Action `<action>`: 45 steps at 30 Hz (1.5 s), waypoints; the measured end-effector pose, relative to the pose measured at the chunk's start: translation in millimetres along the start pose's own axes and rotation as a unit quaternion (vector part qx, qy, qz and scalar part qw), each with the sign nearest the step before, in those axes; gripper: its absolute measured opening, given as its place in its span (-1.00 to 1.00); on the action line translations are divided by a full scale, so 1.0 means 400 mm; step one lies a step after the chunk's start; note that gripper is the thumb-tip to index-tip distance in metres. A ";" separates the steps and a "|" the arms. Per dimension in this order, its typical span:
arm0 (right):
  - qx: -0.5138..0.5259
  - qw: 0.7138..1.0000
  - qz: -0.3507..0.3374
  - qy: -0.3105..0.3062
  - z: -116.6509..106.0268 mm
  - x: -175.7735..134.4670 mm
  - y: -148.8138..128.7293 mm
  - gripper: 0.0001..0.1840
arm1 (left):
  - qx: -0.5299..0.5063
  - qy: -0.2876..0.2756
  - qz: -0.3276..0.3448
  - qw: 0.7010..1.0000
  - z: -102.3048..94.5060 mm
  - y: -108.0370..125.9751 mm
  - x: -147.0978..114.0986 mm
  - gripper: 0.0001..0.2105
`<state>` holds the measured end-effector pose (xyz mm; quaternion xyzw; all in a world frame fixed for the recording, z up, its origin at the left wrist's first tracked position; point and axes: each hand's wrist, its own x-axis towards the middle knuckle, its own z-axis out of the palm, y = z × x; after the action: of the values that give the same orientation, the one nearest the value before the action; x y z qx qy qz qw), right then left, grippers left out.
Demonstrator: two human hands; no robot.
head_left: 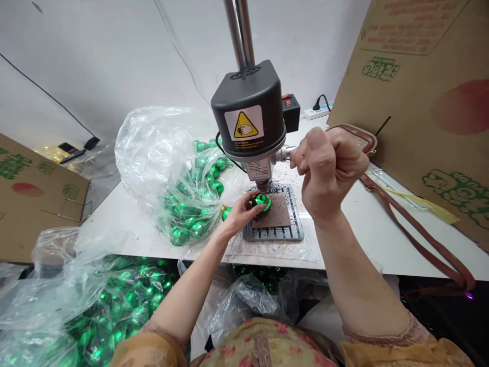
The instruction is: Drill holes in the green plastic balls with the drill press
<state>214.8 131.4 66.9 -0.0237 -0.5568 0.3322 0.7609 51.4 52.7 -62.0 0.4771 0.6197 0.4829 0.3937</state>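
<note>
My left hand (244, 211) holds a shiny green faceted ball ornament (262, 203) on a brown board (277, 216), directly beneath the chuck of a small black drill press (248, 114). Whether the bit touches the ball is hidden. Raised at the machine's right side, my right hand (330, 165) is closed in a fist at the feed lever (284, 153), whose outer part the fingers cover. Dark specks lie over the board and the slotted metal base (275, 234). Just left of my left hand lies another green ball (226, 213) with a gold cap.
A clear plastic bag with several green balls (198, 229) lies left of the press. More green balls (114, 306) fill bags below the table's front edge. Cardboard boxes (428, 102) stand at both sides. A brown strap (420, 234) and a power strip (317, 112) are at right.
</note>
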 end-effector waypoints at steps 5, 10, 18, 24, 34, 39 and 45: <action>0.004 1.000 -0.003 0.001 0.001 0.001 -0.003 -0.48 | 0.019 0.009 -0.002 1.000 0.008 -0.007 0.000 -0.35; 0.008 1.000 -0.002 -0.001 0.002 -0.001 -0.005 -0.48 | 0.062 0.049 0.035 0.996 0.022 -0.018 -0.001 -0.43; 0.001 0.999 0.034 0.010 0.018 0.034 -0.013 -0.50 | 0.168 0.094 0.134 0.972 0.069 -0.044 0.001 -0.56; -0.028 0.998 0.054 0.006 0.018 0.037 -0.015 -0.49 | 0.115 0.115 0.126 0.979 0.082 -0.064 -0.011 -0.53; -0.012 0.998 -0.032 0.047 0.013 -0.019 0.008 -0.41 | 0.085 0.106 0.110 0.985 0.083 -0.070 -0.015 -0.52; -0.017 0.998 -0.037 0.056 0.007 -0.035 0.013 -0.42 | 0.083 0.103 0.104 0.986 0.085 -0.067 -0.018 -0.53; -0.011 0.995 -0.060 0.076 0.005 -0.045 0.026 -0.42 | 0.091 0.103 0.103 0.985 0.085 -0.059 -0.021 -0.54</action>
<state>205.3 129.5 48.5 -0.0237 -0.5018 0.2770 0.8191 80.5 50.2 -92.5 0.5201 0.6461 0.5087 0.2307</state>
